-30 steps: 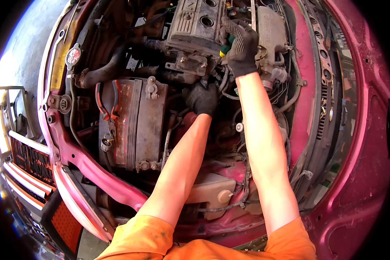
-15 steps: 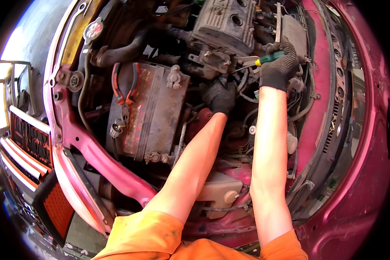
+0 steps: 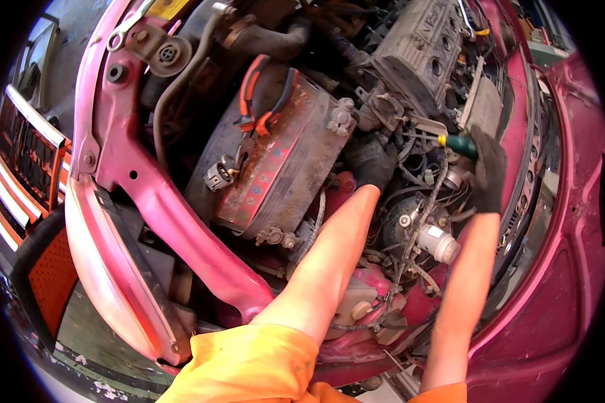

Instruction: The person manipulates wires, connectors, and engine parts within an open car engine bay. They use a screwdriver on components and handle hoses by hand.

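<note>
Fingers of the gloved right hand (image 3: 489, 171) wrap the handle of the green screwdriver (image 3: 460, 145), seemingly to leave its shaft free, pointing left near the gloved left hand (image 3: 373, 161). That hand reaches into the tight gap off the battery's (image 3: 290, 168) right edge; I cannot tell its grip. Pliers (image 3: 256, 125) lie by the battery's far edge, leaving room toward its near edge.
</note>
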